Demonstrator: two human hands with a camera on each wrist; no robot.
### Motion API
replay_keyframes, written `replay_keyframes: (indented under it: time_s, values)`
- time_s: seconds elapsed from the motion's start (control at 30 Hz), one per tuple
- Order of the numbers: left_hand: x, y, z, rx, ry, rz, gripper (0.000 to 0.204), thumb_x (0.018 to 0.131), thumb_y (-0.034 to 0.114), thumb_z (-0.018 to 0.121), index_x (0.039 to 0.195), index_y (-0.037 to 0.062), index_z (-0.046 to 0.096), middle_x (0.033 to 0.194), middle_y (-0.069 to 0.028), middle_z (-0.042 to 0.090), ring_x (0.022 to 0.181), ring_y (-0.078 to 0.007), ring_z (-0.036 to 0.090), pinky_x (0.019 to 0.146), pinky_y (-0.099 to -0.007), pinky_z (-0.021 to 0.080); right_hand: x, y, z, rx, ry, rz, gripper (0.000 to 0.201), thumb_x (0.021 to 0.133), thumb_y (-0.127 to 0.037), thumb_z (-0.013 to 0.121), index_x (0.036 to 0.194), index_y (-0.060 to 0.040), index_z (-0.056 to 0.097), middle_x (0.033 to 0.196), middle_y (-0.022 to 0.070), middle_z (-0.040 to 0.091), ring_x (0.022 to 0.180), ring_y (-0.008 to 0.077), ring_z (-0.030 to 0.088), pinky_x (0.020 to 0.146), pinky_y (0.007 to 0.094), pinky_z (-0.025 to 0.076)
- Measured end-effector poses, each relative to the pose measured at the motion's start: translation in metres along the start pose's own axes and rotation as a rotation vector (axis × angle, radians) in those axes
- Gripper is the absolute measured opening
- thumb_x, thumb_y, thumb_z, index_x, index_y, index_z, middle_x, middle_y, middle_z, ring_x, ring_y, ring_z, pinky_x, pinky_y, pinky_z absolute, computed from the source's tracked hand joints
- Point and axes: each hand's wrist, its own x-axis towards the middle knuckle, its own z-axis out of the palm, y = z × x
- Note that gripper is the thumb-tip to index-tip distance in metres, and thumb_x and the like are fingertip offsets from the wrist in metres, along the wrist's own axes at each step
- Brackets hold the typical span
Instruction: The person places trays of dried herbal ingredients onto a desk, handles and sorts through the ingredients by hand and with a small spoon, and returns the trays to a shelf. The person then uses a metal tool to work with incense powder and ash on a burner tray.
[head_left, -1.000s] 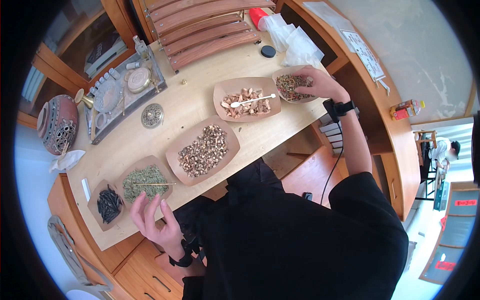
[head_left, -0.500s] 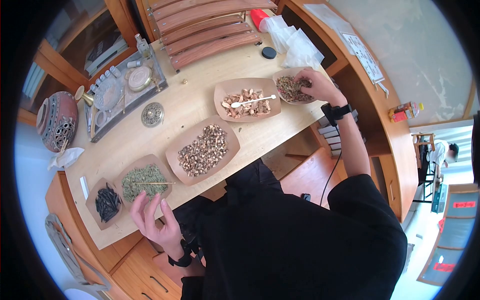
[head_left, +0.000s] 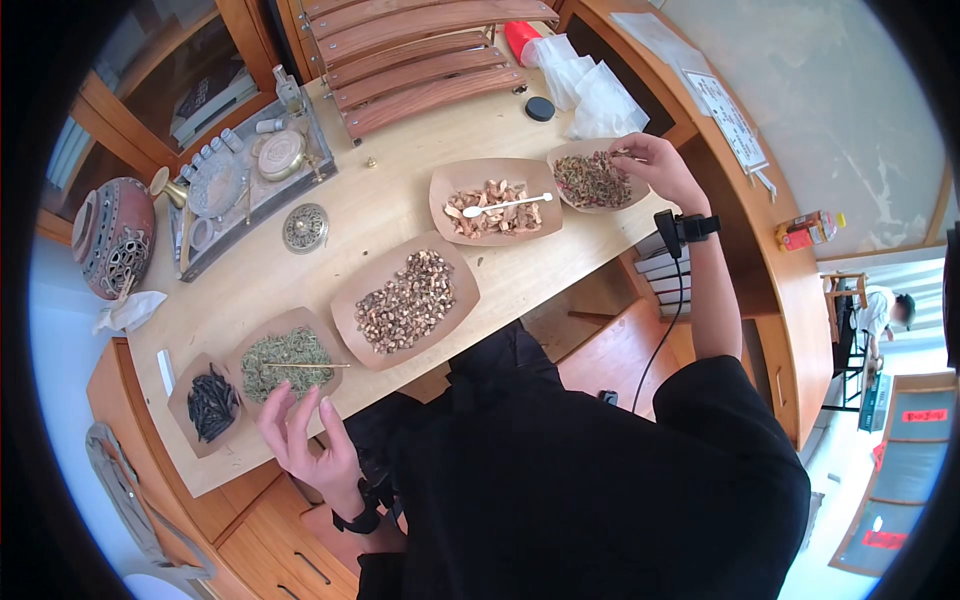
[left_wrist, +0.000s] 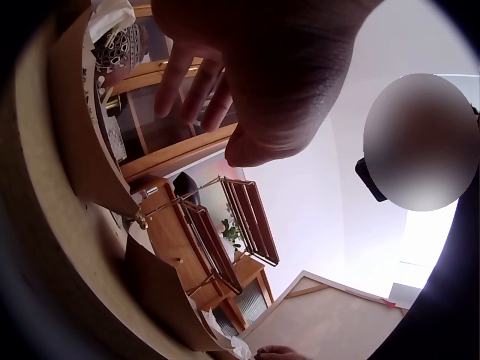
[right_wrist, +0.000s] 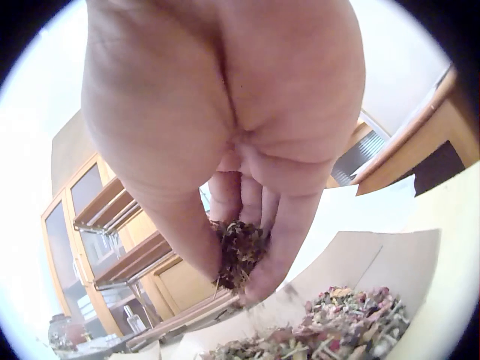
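Raised over the far-right paper tray [right_wrist: 382, 259], my right hand [head_left: 655, 170] pinches a clump of dried herbs [right_wrist: 241, 251] between thumb and fingers. Loose dried flowers and leaves [head_left: 590, 183], with pink and red bits, fill that tray. My left hand [head_left: 312, 448] is held palm up with relaxed, spread fingers and nothing in them. Its fingertips overlap the near edge of a tray of dried green herb [head_left: 285, 358], across which lies a thin brass stick [head_left: 315, 366]. To the left are black strips [head_left: 213, 402] in a smaller tray.
Between the hands stand a tray of brown chopped pieces [head_left: 405, 300] and one of pale slices [head_left: 490, 195] with a white spoon [head_left: 525, 199]. Behind are a wooden slatted rack [head_left: 425, 65], clear bags [head_left: 605, 95], a black lid [head_left: 540, 108], a round metal burner [head_left: 305, 230] and a grey tray [head_left: 260, 215].
My right hand, earlier down among the dried flowers and leaves, has closed its fingers and lifted up to the right with a clump. The left hand has hardly moved.
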Motion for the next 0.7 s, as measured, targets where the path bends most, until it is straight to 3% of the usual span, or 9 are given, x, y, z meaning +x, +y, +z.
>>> replay_keyframes:
  time_s: [0.2, 0.43, 0.7]
  values:
    - [-0.001, -0.001, 0.002, 0.002, -0.001, 0.006, 0.021, 0.086, -0.004, 0.072, 0.106, 0.0022, 0.075, 0.123, -0.0166, 0.062, 0.112, -0.0335, 0.062, 0.092, -0.0439, 0.053, 0.000, 0.016, -0.005, 0.227, -0.025, -0.069, 0.021, 0.102, -0.009, 0.064, 0.121, 0.0005, 0.069, 0.115, 0.0044, 0.072, 0.105, 0.0126, 0.069, 0.100, 0.0302, 0.053]
    - [-0.001, -0.001, 0.002, 0.009, -0.014, 0.007, 0.022, 0.085, -0.004, 0.072, 0.106, 0.0029, 0.075, 0.123, -0.0161, 0.062, 0.112, -0.0333, 0.062, 0.091, -0.0434, 0.053, -0.002, 0.011, -0.006, 0.252, -0.013, -0.080, 0.022, 0.105, -0.013, 0.062, 0.121, 0.0003, 0.070, 0.111, 0.0050, 0.072, 0.105, 0.0128, 0.068, 0.098, 0.0312, 0.055]
    - [-0.002, -0.004, 0.003, -0.002, -0.015, -0.007, 0.021, 0.085, -0.004, 0.073, 0.105, 0.0027, 0.076, 0.124, -0.0162, 0.062, 0.112, -0.0331, 0.062, 0.092, -0.0432, 0.053, -0.002, 0.006, -0.002, 0.178, 0.027, -0.128, 0.022, 0.103, -0.015, 0.066, 0.115, 0.0020, 0.072, 0.098, 0.0053, 0.075, 0.093, 0.0127, 0.070, 0.088, 0.0299, 0.057]
